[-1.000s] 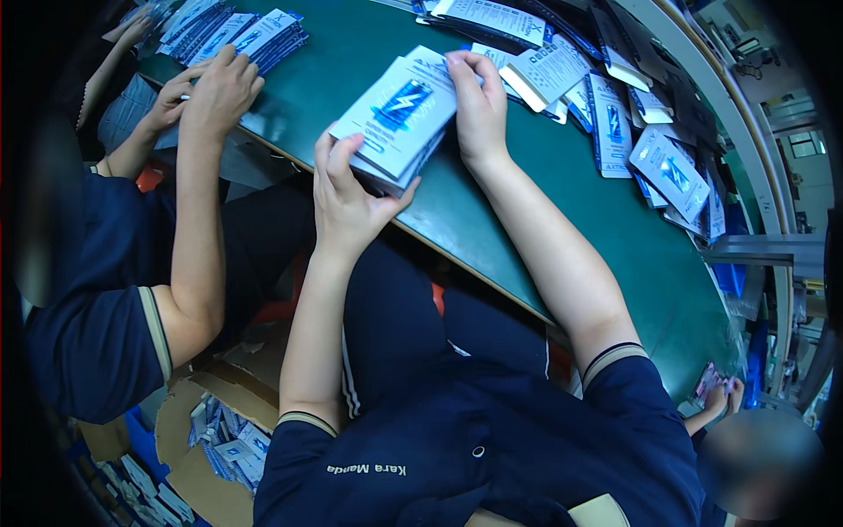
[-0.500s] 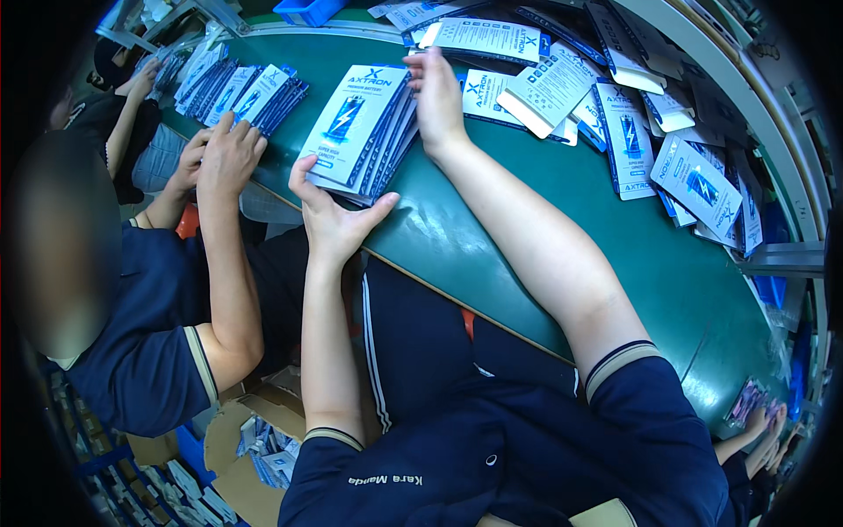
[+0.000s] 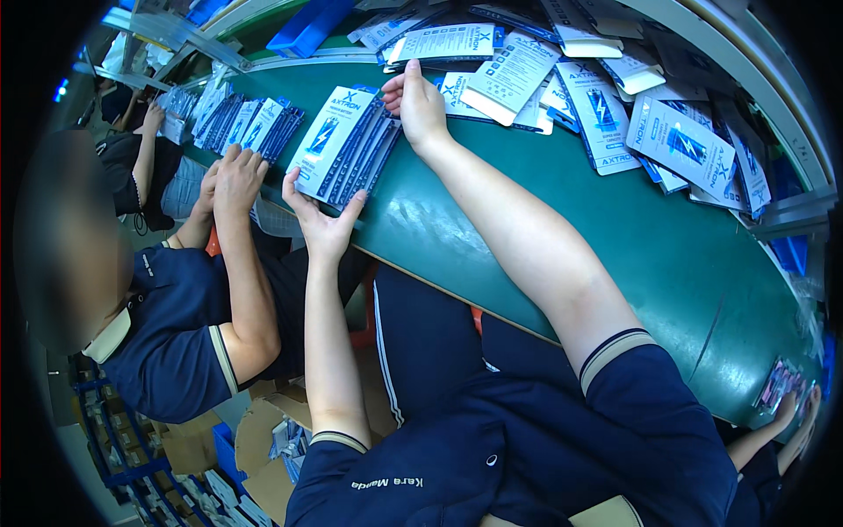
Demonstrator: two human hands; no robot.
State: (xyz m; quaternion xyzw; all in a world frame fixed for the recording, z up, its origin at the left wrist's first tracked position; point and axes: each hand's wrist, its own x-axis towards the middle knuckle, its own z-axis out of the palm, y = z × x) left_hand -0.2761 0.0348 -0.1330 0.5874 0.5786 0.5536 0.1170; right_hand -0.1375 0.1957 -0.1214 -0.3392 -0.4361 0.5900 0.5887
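A stack of flat white-and-blue battery boxes (image 3: 329, 140) leans in an overlapping row on the green table, a battery picture on the front one. My left hand (image 3: 323, 227) grips the stack's near end, forefinger at the left corner and thumb at the right. Beside the stack's far right edge is my right hand (image 3: 420, 107), its fingers loosely stretched and a little bent, with nothing held. Whether its fingertips touch the boxes I cannot tell.
A loose heap of similar boxes (image 3: 597, 114) covers the table's far right. At left, a co-worker's hands (image 3: 235, 180) are near another row of boxes (image 3: 255, 123). A blue bin (image 3: 309, 26) stands at the back. A cardboard carton (image 3: 268, 470) sits below, lower left.
The view has shifted slightly. The boxes in the stack look more fanned out to the right. My right hand's fingers are more bent; my left hand stays at the near end.
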